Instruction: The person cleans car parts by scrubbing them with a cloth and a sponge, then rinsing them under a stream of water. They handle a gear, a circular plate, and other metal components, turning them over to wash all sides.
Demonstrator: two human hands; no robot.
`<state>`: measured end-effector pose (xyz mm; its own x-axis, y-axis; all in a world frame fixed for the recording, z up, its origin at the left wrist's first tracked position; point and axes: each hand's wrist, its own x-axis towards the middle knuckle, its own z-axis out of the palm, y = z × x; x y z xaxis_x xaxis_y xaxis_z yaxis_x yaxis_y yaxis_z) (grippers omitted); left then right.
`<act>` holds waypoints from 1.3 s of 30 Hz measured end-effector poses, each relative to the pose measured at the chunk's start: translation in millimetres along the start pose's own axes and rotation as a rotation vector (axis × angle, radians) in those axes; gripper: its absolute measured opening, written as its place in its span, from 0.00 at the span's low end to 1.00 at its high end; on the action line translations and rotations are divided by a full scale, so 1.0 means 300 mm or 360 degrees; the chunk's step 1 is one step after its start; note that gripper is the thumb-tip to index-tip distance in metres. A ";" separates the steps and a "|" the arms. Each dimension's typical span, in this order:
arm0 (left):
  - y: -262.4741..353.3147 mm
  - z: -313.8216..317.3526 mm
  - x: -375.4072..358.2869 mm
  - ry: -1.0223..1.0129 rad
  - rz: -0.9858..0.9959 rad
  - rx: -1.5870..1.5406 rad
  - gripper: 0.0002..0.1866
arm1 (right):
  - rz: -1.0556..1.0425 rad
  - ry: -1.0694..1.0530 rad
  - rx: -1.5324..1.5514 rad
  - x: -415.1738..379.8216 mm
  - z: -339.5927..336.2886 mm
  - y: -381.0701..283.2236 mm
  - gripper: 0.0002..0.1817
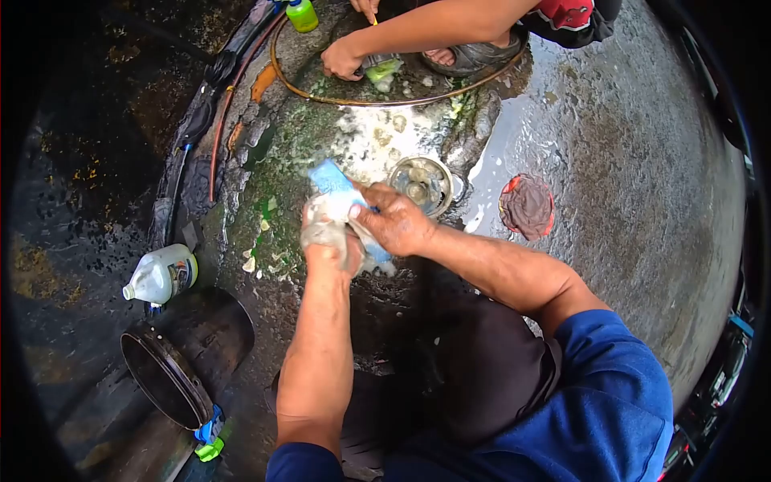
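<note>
A soapy light-blue cloth (pixel 329 177) sticks out above my hands, with more blue showing below them. My right hand (pixel 399 222) is closed on it, thumb pressed against the foam. My left hand (pixel 325 227) is thick with white suds and curled against the same cloth, its fingers partly hidden. Just beyond my right hand, a round metal bowl (pixel 421 186) holds cloudy water and foam. Suds (pixel 373 140) cover the wet ground around it.
Another person's hand (pixel 344 60) works by a green soapy item (pixel 383 72) inside a curved hose (pixel 361 102). A green bottle (pixel 302 16) stands beyond. On the left are a white jug (pixel 162 275) and a dark cylinder (pixel 189 357). A reddish round object (pixel 527 206) lies right.
</note>
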<state>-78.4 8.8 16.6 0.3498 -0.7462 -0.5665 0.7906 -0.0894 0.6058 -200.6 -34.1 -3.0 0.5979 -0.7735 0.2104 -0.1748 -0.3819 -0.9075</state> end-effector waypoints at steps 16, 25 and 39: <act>0.083 -0.082 -0.005 -0.0467 -0.0092 -0.0211 0.15 | 0.0721 -0.0376 0.0982 0.065 -0.165 0.000 0.20; 0.074 0.007 0.000 0.0086 -0.0223 -0.0133 0.19 | -0.0408 -0.0371 -0.0600 0.085 -0.103 -0.050 0.35; -0.008 -0.090 0.043 -0.0204 0.0911 0.1380 0.14 | 0.0941 -0.0335 0.0698 0.042 0.049 -0.009 0.15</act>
<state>-62.2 17.3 -7.3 0.4621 -0.8861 -0.0360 -0.1258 -0.1057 0.9864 -181.1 -35.5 -3.2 0.6457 -0.6571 -0.3889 -0.2115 0.3354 -0.9180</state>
